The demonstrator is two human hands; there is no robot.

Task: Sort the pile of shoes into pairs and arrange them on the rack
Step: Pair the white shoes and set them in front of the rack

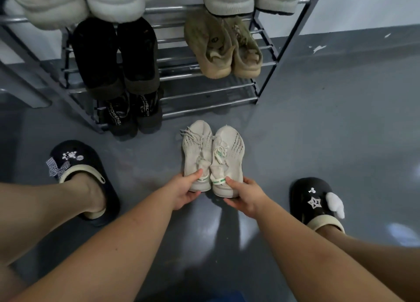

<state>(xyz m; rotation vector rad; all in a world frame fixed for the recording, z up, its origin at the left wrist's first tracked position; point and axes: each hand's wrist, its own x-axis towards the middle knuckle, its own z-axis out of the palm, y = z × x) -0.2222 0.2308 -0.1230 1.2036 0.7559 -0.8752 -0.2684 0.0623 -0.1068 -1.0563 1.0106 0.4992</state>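
Pale knit sneaker pair (212,158) side by side over floor (329,119), just before rack (209,90). Left hand (185,193) grip pinching left heel, right hand (244,197) grip pinching right heel. Risk: heel-only hold, toes droop, catch on rail, pair splits. Loose laces may snag.

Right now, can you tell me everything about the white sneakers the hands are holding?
The white sneakers are a matching pair of pale knit shoes with dotted side patterns, loose white laces and green-and-white heel trim. They sit side by side, touching, toes pointing at the rack, low over the grey floor. The left hand grips one heel, the right hand the other.
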